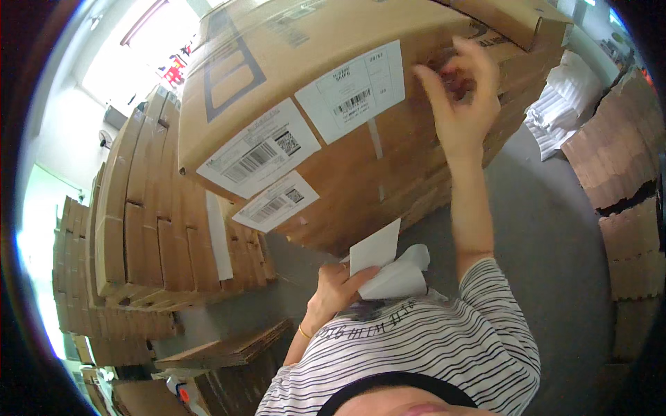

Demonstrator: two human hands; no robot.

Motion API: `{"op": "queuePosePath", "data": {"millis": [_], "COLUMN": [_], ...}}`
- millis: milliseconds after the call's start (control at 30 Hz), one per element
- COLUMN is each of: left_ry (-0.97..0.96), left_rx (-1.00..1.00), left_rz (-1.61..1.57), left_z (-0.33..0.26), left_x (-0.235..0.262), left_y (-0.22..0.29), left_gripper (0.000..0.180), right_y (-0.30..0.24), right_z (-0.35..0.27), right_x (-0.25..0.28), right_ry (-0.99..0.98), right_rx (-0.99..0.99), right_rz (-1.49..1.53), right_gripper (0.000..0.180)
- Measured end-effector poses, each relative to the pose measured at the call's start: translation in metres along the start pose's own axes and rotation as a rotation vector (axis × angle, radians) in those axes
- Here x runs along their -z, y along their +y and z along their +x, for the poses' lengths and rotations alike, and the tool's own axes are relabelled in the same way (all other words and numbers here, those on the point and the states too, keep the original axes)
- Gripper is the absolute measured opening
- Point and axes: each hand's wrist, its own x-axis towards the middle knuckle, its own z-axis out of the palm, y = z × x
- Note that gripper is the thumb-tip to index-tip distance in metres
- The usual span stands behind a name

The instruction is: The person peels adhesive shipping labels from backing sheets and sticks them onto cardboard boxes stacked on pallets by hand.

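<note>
A large brown carton (409, 152) stands in front of me. Three white labels with barcodes are on it: a large label (355, 93) near the right hand, another large label (260, 149) wrapping over the edge, and a smaller label (277, 202) below. My left hand (334, 291) grips white label sheets (397, 277) close to my body; one flat piece sticks up while the rest curls. Raised beside the carton's upper edge, my right hand (466, 114) has thumb and fingers apart, slightly blurred. A dark reddish patch shows between them; I cannot make out what it is.
Stacks of brown cartons (149, 222) stand at the left. Flattened cardboard (222, 350) lies at the lower left. White wrapped padding (565, 104) and torn cardboard (614, 152) are at the right, beside the grey floor (531, 229). Another carton (517, 21) rests on top.
</note>
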Motion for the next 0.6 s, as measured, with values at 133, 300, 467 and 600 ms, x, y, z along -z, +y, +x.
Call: {"op": "queuePosePath", "data": {"millis": [133,300,467,600], "left_ry": [0.014,0.049,0.004,0.220], "left_rx": [-0.032,-0.074,-0.010,0.038], "left_rz": [0.000,0.001,0.084,-0.022], "left_z": [0.003,-0.002,-0.002,0.010], "left_x": [-0.003,-0.003,0.015,0.027], "left_y": [0.002,0.001,0.011,0.008], "left_gripper": [0.055,0.055,0.050,0.031], "right_y": [-0.014,-0.006,0.015,-0.013], "right_z": [-0.034,-0.032,-0.017,-0.030], "right_x": [-0.029,-0.051,-0.036,-0.020], "right_ry": [-0.170,-0.151,0.009,-0.166], "right_rx": [0.648,0.683,0.582,0.500], "right_rz": [-0.023,-0.230,-0.275,-0.184], "right_gripper": [0.065,0.073,0.076,0.075]}}
